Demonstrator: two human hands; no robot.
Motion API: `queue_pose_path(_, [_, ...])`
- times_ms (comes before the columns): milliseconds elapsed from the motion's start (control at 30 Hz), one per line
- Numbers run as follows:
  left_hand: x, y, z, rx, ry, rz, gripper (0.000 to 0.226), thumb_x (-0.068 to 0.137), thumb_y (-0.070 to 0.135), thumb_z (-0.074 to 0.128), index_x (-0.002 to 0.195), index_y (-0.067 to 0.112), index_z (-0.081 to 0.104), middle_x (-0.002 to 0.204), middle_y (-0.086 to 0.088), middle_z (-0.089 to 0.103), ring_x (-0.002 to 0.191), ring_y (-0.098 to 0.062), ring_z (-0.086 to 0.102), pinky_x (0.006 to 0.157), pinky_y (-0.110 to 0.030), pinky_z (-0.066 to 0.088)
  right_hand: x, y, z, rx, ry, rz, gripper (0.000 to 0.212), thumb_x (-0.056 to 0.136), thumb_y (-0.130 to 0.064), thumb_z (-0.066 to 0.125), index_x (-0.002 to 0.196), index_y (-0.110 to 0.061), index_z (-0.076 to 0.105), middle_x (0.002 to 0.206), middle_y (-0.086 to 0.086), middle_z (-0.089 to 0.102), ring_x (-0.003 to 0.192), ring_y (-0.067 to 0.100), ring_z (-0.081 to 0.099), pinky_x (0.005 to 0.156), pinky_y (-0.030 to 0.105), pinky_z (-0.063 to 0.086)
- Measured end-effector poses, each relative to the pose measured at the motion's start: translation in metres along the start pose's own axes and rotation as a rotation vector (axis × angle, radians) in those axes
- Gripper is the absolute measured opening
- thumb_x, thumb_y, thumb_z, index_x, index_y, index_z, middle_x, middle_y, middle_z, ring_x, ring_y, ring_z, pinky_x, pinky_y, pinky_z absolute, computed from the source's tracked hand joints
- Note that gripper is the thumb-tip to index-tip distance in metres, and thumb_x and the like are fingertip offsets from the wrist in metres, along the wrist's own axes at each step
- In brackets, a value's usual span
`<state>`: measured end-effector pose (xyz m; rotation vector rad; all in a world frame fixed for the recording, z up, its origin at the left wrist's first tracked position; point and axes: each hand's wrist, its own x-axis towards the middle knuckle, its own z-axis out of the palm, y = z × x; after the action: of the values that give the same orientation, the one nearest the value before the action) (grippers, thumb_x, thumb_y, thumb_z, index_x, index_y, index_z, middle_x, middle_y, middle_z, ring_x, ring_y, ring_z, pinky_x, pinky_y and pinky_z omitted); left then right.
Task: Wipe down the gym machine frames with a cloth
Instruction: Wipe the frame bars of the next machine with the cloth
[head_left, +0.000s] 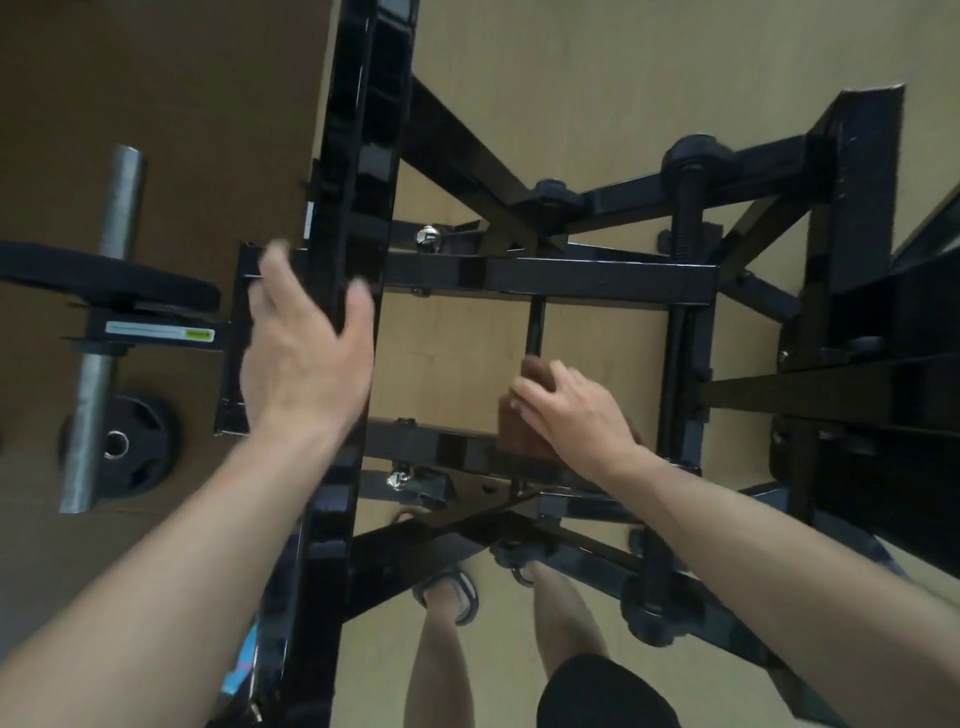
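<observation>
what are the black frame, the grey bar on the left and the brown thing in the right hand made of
Black frame: likely steel tubing with gloss paint, given its square edges and sharp reflections. Grey bar: bare metal, dull and slightly mottled. Brown cloth: looks like soft matte fabric folded under the right hand, though blur leaves it uncertain.

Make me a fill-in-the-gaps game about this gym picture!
1. The right hand holds a brown ____.
2. The gym machine frame is painted ____.
3. The weight plate lies on the ____, beside the silver bar.
4. The left hand reaches for the frame with its fingers ____.

Missing words: cloth; black; floor; open
</observation>
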<state>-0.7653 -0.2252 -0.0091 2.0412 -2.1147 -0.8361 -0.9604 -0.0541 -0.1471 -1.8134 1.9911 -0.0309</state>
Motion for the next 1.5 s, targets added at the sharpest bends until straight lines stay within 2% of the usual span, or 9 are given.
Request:
queue_pose_path(100, [0.053,0.026,0.006,-0.033,-0.04,-0.026,0.069,0.102,0.057,0.041,0.156,0.024,0.014,0.144,-0.019,0.047,0.116,-0.035,0.056,0.08,-0.041,0.039,0.069,-0.021,-0.012,0.167,0.266,0.113,0.042,0.105,-0.046,0.035,0.127,-0.018,0.058,0.109,0.015,0.058,0.087,0.03,0.061,0.067,0.043,0.058])
queue_pose_path(233, [0.062,0.019,0.027,0.091,0.057,0.031,0.067,0.101,0.059,0.041,0.151,0.018,0.025,0.121,-0.02,0.06,0.089,-0.031,0.057,0.07,-0.04,0.04,0.167,-0.035,-0.027,0.112,0.42,0.193,0.033,0.105,-0.039,0.049,0.129,-0.019,0.059,0.119,0.018,0.057,0.097,0.033,0.06,0.079,0.044,0.053])
queue_pose_path(433, [0.064,0.016,0.028,0.069,0.074,0.07,0.064,0.101,0.055,0.045,0.148,0.014,0.031,0.114,-0.02,0.06,0.083,-0.024,0.048,0.067,-0.038,0.039,0.225,-0.028,-0.005,-0.102,0.041,0.159,0.038,0.107,-0.042,0.041,0.142,-0.03,0.051,0.143,0.013,0.046,0.131,0.038,0.047,0.113,0.047,0.035])
queue_pose_path(733, [0.061,0.022,0.024,0.007,0.041,0.026,0.063,0.101,0.053,0.048,0.147,0.013,0.032,0.113,-0.02,0.059,0.084,-0.024,0.047,0.068,-0.037,0.038,0.148,0.051,-0.038,-0.144,0.148,0.161,0.039,0.106,-0.048,0.038,0.135,-0.027,0.053,0.122,0.014,0.059,0.107,0.034,0.061,0.095,0.049,0.05])
queue_pose_path(867, [0.061,0.025,0.022,-0.003,0.027,0.009,0.064,0.101,0.052,0.047,0.147,0.012,0.031,0.116,-0.022,0.059,0.087,-0.031,0.052,0.069,-0.039,0.037,0.091,0.116,-0.06,-0.195,0.208,0.26,0.039,0.106,-0.043,0.044,0.137,-0.022,0.054,0.128,0.019,0.057,0.111,0.039,0.059,0.099,0.054,0.048])
queue_pose_path(967, [0.061,0.025,0.023,-0.012,0.026,0.01,0.063,0.101,0.052,0.048,0.147,0.012,0.031,0.116,-0.021,0.058,0.085,-0.025,0.045,0.07,-0.038,0.036,0.073,0.142,-0.067,-0.234,0.185,0.241,0.044,0.106,-0.043,0.04,0.138,-0.017,0.056,0.13,0.023,0.056,0.111,0.043,0.057,0.096,0.055,0.05])
queue_pose_path(1133, [0.062,0.023,0.024,-0.017,0.038,0.024,0.063,0.101,0.052,0.048,0.146,0.012,0.032,0.116,-0.021,0.059,0.086,-0.024,0.044,0.07,-0.037,0.037,0.093,0.107,-0.059,-0.249,0.194,0.367,0.038,0.107,-0.042,0.041,0.131,-0.018,0.058,0.121,0.022,0.059,0.108,0.042,0.059,0.098,0.053,0.048])
queue_pose_path(1367, [0.063,0.023,0.026,-0.001,0.05,0.034,0.062,0.101,0.053,0.048,0.145,0.013,0.032,0.11,-0.018,0.057,0.084,-0.025,0.046,0.07,-0.036,0.037,0.182,0.017,-0.029,-0.199,0.075,-0.015,0.034,0.107,-0.044,0.039,0.126,-0.025,0.058,0.119,0.013,0.061,0.104,0.032,0.062,0.092,0.045,0.051])
queue_pose_path(1500, [0.063,0.023,0.028,0.032,0.062,0.022,0.062,0.101,0.053,0.048,0.145,0.013,0.033,0.11,-0.02,0.058,0.085,-0.025,0.045,0.07,-0.037,0.036,0.213,-0.013,-0.013,-0.133,0.052,-0.011,0.033,0.107,-0.045,0.04,0.127,-0.026,0.058,0.123,0.012,0.056,0.114,0.034,0.058,0.1,0.046,0.047])
